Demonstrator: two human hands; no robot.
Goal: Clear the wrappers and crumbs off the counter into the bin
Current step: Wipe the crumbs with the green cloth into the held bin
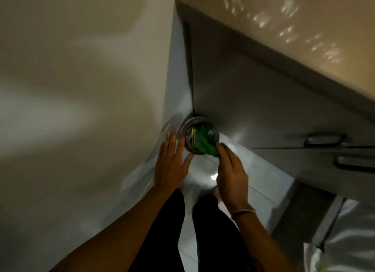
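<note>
A small round metal bin stands on the floor in the corner between the wall and the cabinet. A green wrapper lies across its open top, partly inside. My right hand is at the wrapper's near edge, fingertips on it; the blur hides whether it still grips it. My left hand hovers flat beside the bin's left rim, fingers spread and holding nothing.
Grey cabinet doors with dark handles rise on the right under a speckled counter. A beige wall fills the left. My dark-trousered legs stand on pale floor tiles.
</note>
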